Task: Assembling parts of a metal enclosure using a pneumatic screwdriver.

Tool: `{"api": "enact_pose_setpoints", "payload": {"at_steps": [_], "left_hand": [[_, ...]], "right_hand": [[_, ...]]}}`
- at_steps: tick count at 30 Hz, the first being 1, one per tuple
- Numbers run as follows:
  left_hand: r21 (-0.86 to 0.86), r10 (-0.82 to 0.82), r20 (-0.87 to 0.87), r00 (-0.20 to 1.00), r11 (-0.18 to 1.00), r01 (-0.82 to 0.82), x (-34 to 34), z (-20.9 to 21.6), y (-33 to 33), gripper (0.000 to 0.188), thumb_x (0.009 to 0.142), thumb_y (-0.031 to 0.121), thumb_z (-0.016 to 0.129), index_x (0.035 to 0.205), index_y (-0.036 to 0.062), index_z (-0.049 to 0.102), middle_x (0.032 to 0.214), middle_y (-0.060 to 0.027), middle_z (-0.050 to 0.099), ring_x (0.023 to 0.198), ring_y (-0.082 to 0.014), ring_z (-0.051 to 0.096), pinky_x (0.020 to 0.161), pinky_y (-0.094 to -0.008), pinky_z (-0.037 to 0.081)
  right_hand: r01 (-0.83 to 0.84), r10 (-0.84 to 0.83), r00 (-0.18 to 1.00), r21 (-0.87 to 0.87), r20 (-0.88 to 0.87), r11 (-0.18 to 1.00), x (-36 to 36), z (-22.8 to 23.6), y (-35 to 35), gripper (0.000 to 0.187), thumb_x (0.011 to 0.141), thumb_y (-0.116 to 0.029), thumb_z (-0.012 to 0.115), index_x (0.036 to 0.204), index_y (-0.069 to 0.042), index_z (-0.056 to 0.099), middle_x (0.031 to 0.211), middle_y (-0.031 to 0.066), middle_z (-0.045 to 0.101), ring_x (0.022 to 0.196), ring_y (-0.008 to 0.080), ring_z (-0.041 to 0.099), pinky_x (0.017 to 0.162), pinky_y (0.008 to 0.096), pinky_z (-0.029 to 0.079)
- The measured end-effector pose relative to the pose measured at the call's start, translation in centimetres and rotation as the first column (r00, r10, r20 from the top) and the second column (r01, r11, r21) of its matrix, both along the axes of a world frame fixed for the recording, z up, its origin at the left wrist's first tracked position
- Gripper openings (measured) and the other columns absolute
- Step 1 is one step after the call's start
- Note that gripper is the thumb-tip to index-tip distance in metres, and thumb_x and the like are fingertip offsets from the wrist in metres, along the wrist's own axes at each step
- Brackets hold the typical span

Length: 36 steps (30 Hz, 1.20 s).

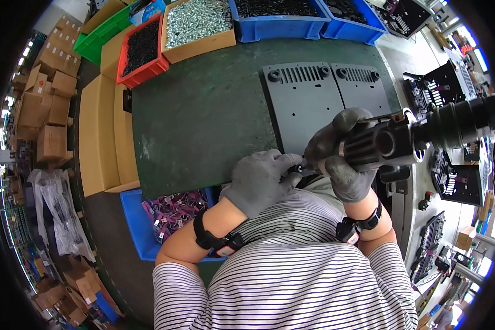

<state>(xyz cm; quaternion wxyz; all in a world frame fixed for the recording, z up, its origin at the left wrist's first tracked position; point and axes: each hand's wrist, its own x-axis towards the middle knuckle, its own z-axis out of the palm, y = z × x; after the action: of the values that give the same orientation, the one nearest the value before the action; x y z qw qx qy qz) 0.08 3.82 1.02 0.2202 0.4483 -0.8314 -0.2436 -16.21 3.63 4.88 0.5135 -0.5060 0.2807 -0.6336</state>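
Observation:
My right hand (322, 147), in a grey glove, is wrapped round a black power screwdriver (382, 144). The tool lies across the right side, its tip end toward my left hand and its thick rear toward the right rim. My left hand (258, 184), gloved too, is closed with thumb and fingers pinching a small black part (298, 167) by the tool's front end; its exact kind is too small to tell. Beyond my hands, a larger dark grey metal plate (305, 102) with slots and holes lies flat, beside a second slotted plate (363, 91). My right hand covers part of the larger one.
Along the green table's (203, 115) far edge stand a red bin (158, 67) of black parts, a carton (203, 46) of silver fasteners and blue bins (280, 28). A blue bin (133, 225) of purple-and-silver parts sits lower left, below an open cardboard box (97, 137).

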Motion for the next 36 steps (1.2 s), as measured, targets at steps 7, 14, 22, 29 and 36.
{"api": "enact_pose_setpoints", "payload": {"at_steps": [7, 14, 22, 29, 36], "left_hand": [[-0.006, -0.011, -0.046, 0.999, 1.0, 0.011, 0.3, -0.4, -0.1, 0.025, 0.077, 0.034, 0.064, 0.096, 0.0178, 0.064, 0.077, -0.0066, 0.061, 0.07, -0.0262, 0.062, 0.059, -0.0384, 0.051], [0.042, -0.038, -0.006, 0.999, 0.998, 0.038, 0.4, -1.0, 0.0, 0.032, 0.068, 0.032, 0.068, 0.09, 0.0109, 0.061, 0.077, -0.0082, 0.058, 0.07, -0.0275, 0.06, 0.059, -0.0394, 0.049], [-0.069, -0.052, -0.066, 0.996, 0.997, 0.047, 0.4, -0.7, -0.7, 0.028, 0.08, 0.036, 0.06, 0.089, 0.0091, 0.06, 0.07, -0.011, 0.057, 0.061, -0.0297, 0.061, 0.051, -0.0413, 0.048], [0.013, -0.098, 0.05, 0.994, 0.995, 0.097, 0.1, 0.1, -1.4, 0.035, 0.075, 0.036, 0.063, 0.095, 0.0088, 0.059, 0.078, -0.0128, 0.062, 0.068, -0.0331, 0.062, 0.057, -0.0429, 0.049], [-0.009, -0.244, -0.202, 0.948, 0.969, 0.247, -0.8, 3.3, -4.3, 0.044, 0.069, 0.037, 0.073, 0.098, 0.0063, 0.062, 0.083, -0.0133, 0.065, 0.078, -0.031, 0.064, 0.066, -0.0375, 0.051]], "right_hand": [[-0.152, 0.16, 0.98, 0.072, -0.115, 0.986, -0.3, -0.5, -0.1, 0.042, 0.08, -0.02, 0.071, 0.106, -0.01, 0.039, 0.08, 0.0064, 0.053, 0.067, 0.0165, 0.055, 0.056, 0.0321, 0.049], [-0.213, 0.216, 0.974, 0.036, -0.075, 0.976, 0.2, -0.8, -1.5, 0.032, 0.079, -0.017, 0.071, 0.094, -0.008, 0.044, 0.077, 0.0083, 0.054, 0.065, 0.0178, 0.057, 0.053, 0.031, 0.05], [-0.24, 0.262, 0.92, 0.109, -0.293, 0.965, 0.0, 0.0, -3.0, 0.012, 0.06, -0.005, 0.07, 0.068, -0.005, 0.061, 0.074, 0.0066, 0.061, 0.064, 0.0173, 0.06, 0.059, 0.0246, 0.048], [-0.33, 0.34, 0.939, 0.158, -0.043, 0.931, 0.0, 1.3, -2.7, 0.038, 0.068, -0.002, 0.066, 0.103, -0.004, 0.052, 0.088, 0.0001, 0.056, 0.078, 0.007, 0.052, 0.07, 0.0235, 0.045], [-0.25, 0.238, 0.966, 0.121, 0.101, 0.961, 0.3, 2.9, -2.5, 0.043, 0.072, -0.007, 0.07, 0.108, -0.005, 0.047, 0.093, -0.0003, 0.05, 0.086, 0.0076, 0.047, 0.077, 0.0267, 0.042]]}}
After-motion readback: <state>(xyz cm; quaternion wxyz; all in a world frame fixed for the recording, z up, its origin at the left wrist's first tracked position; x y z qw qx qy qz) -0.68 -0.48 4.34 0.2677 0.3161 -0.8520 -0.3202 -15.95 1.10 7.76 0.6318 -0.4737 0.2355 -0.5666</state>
